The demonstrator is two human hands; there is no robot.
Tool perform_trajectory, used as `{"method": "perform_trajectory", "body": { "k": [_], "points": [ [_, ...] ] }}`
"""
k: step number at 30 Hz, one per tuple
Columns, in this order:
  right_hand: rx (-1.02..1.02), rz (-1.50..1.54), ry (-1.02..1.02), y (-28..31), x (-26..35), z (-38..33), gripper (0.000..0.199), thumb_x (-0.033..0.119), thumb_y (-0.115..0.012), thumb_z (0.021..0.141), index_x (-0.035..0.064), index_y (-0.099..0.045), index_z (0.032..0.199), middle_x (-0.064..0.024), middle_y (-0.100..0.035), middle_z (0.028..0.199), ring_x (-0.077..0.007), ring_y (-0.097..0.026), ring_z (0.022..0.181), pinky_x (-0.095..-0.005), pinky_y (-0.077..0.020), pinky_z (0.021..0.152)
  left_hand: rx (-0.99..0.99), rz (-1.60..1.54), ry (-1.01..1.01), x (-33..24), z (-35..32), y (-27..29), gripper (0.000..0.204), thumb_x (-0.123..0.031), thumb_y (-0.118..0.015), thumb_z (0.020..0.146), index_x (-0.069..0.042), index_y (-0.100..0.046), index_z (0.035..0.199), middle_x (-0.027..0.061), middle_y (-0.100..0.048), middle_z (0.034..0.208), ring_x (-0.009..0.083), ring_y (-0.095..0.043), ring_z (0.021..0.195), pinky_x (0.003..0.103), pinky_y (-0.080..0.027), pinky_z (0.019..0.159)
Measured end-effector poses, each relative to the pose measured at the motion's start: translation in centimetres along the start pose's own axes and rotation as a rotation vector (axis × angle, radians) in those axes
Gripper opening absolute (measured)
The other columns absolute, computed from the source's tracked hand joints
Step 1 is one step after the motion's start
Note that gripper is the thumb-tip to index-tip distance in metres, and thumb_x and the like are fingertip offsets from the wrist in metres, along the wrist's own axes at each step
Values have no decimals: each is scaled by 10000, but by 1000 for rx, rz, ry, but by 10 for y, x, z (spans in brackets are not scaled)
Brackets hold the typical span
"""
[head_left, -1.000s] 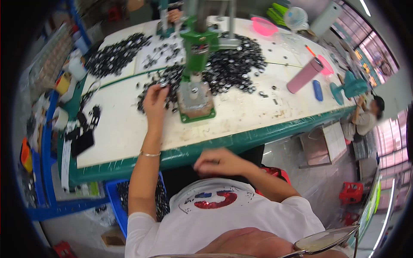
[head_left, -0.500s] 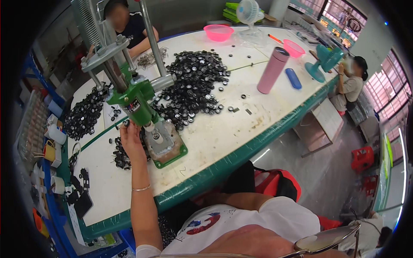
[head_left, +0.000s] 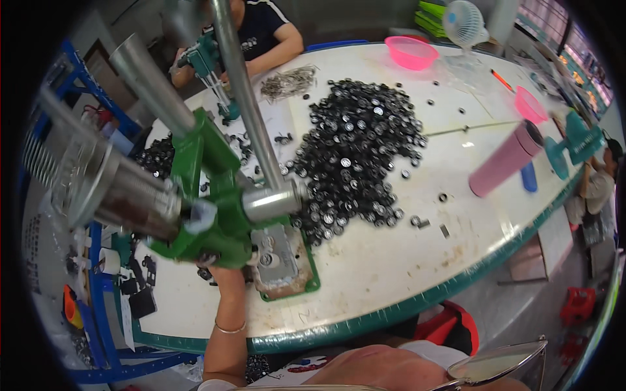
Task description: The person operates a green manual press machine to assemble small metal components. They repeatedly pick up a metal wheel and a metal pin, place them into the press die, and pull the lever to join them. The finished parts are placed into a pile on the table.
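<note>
My left hand (head_left: 228,276) reaches in from the lower edge to the foot of a green hand press (head_left: 212,153) with steel bars. The press head covers its fingers, so I cannot see what they hold. Beside the hand, the press's base plate (head_left: 287,274) carries a grey pad with a small pale round seat. A few small dark pieces (head_left: 205,272) lie by the fingers. To the right of the press spreads a large heap of small black wheels with silvery centres (head_left: 355,156). My right hand is not in view.
A pink flask (head_left: 499,166) stands on the white table (head_left: 385,260), near a blue case (head_left: 529,177), a teal fan (head_left: 577,140) and pink bowls (head_left: 411,55). Thin metal pins (head_left: 287,83) lie at the back. Across the table a person (head_left: 267,36) sits behind a smaller green press (head_left: 207,65).
My view has shifted left and closer to the press, which looks larger. Half a second ago my left fingers showed beside the press with a small black piece; now the press head hides them.
</note>
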State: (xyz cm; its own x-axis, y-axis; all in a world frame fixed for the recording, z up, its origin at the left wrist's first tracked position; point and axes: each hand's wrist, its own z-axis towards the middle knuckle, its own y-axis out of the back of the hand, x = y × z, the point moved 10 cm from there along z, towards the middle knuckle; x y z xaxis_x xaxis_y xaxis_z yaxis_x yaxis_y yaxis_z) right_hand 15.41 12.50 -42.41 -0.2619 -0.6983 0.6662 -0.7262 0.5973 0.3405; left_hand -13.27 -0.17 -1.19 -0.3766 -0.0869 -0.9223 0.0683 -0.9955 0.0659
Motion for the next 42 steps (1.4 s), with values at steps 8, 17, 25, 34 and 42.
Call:
{"method": "perform_trajectory", "body": {
  "k": [8, 17, 25, 34, 42],
  "points": [
    [19, 81, -22, 19, -15, 9, 338, 399, -568, 914, 173, -649, 1153, -120, -644, 1168, -315, -609, 1063, -408, -456, 932, -4, -152, 45, 1, 8, -5, 272, -264, -559, 923, -32, -509, 1057, 113, -617, 942, 201, -608, 827, 289, -475, 675],
    [6, 110, -54, 37, -25, 13, 350, 406, -563, 914, 182, -644, 1170, -119, -645, 1168, -318, -610, 1064, -415, -457, 930, -3, -147, 57, -13, 1, -3, 239, -251, -591, 898, -45, -513, 992, 102, -611, 876, 178, -593, 753, 266, -461, 620],
    [-54, 69, -45, 35, -26, 17, 361, 412, -559, 913, 189, -640, 1186, -118, -646, 1169, -320, -610, 1066, -421, -459, 928, 10, -76, 95, 1, 9, -11, 159, -161, -636, 860, -35, -586, 945, 91, -635, 840, 147, -580, 695, 254, -458, 622],
    [-161, 31, 0, 28, -15, 10, 374, 419, -554, 913, 198, -635, 1204, -117, -647, 1169, -323, -610, 1067, -429, -461, 927, 83, -230, -6, -17, 11, 0, 155, -70, -627, 892, -30, -599, 1039, 38, -661, 897, 78, -609, 773, 213, -460, 619],
    [-259, -62, -3, 4, -9, -29, 386, 426, -550, 913, 205, -630, 1219, -115, -648, 1169, -326, -610, 1069, -435, -463, 925, 117, -264, -8, -10, 17, -22, 114, -133, -645, 902, -53, -612, 975, 23, -685, 865, 74, -638, 759, 176, -420, 591]
  ]
}}
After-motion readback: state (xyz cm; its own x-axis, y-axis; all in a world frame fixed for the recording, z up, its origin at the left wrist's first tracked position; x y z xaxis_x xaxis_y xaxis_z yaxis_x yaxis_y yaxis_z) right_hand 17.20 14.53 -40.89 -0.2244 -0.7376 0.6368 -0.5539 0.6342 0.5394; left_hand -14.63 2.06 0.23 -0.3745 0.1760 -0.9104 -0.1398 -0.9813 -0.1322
